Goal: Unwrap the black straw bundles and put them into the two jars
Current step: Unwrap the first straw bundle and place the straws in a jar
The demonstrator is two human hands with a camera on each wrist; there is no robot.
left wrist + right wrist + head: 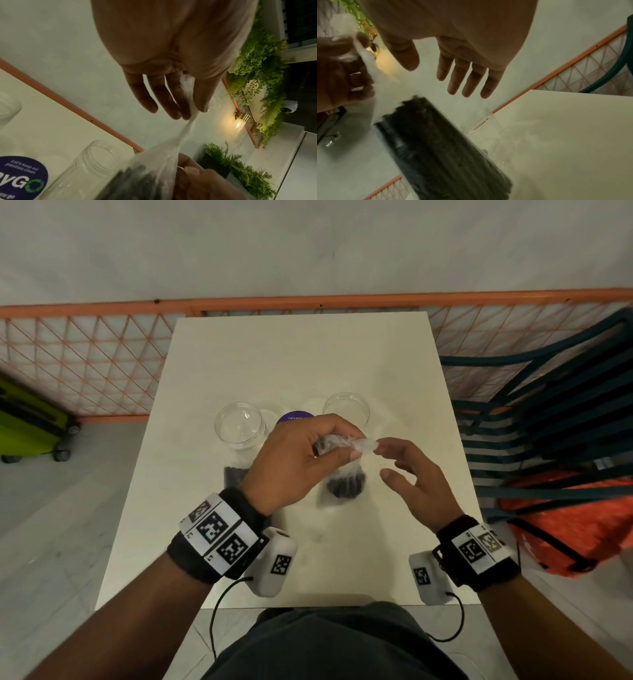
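My left hand (346, 446) pinches the twisted top of a clear plastic wrap (363, 444). Inside the wrap, a bundle of black straws (344, 486) hangs just above the white table (308, 354). In the left wrist view the wrap (188, 94) runs between the thumb and fingers of my left hand (194, 111) down to the bundle (137, 180). My right hand (385, 459) is open with fingers spread, its index tip beside the wrap's end; it holds nothing (426, 71). Two empty clear jars (241, 424) (346, 409) stand behind. A second bundle (236, 475) lies under my left wrist.
A round purple sticker (295, 418) lies between the jars. An orange mesh fence (85, 354) runs behind the table. Teal chairs (548, 422) and an orange bag (565, 525) stand at the right, a green suitcase (24, 422) at the left.
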